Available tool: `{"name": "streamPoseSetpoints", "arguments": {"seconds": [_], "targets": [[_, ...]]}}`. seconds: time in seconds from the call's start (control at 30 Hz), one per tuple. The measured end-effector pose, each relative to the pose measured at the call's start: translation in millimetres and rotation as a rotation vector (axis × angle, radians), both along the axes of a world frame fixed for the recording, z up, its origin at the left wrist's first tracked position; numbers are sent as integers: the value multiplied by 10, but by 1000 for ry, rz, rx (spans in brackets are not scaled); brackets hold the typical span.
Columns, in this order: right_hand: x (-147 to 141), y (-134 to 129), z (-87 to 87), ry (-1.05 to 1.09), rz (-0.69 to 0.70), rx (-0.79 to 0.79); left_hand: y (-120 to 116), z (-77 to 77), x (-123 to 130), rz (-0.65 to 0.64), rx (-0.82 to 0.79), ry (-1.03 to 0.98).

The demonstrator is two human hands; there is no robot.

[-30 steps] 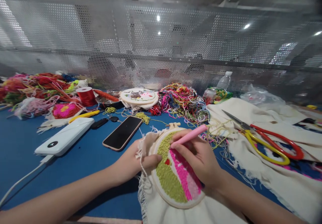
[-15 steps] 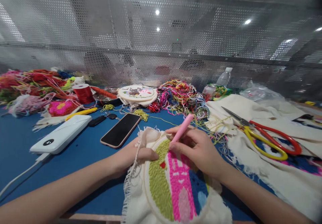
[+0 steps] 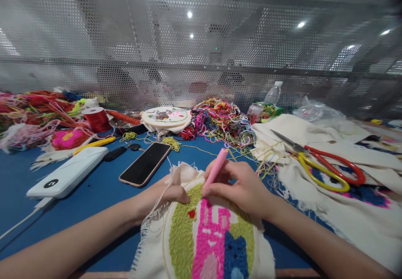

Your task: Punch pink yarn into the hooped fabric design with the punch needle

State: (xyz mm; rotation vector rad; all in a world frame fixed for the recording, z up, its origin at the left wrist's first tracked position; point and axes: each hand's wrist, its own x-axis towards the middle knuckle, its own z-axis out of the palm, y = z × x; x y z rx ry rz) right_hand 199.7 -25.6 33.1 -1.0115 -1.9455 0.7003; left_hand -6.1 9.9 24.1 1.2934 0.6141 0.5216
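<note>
The pink tool (image 3: 216,168) slants steeply, top rightward, lower end toward embroidery (image 3: 205,239).

Left hand (image 3: 158,197): thumb extended, pointing right
Right hand (image 3: 243,187): thumb and fingers (image 3: 231,168) pinched
Arms (image 3: 78,235): reaching far, angled inward

Holding a slanted pink tool (image 3: 216,168) in the right hand (image 3: 243,187) over hooped embroidery (image 3: 204,224), gripped by the left hand (image 3: 152,195) at the near edge of a blue table (image 3: 97,187), with tangled yarn (image 3: 220,122) along the far edge and scissors (image 3: 303,151) toward the right.
</note>
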Motion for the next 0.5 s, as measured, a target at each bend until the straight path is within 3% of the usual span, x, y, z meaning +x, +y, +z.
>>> {"name": "streamPoseSetpoints", "arguments": {"seconds": [0.13,0.27,0.4,0.5], "targets": [[-3,-19,-16,-80,12,54,-27,-20,16,83,-118,27],[-21,-1,-32,41,-26,-13,-70,0,31,83,-201,-43],[1,44,-36,108,-19,-36,-98,45,47,4,-40,-92],[37,55,-39,-39,-86,104,-119,67,50,20,101,-52]]}}
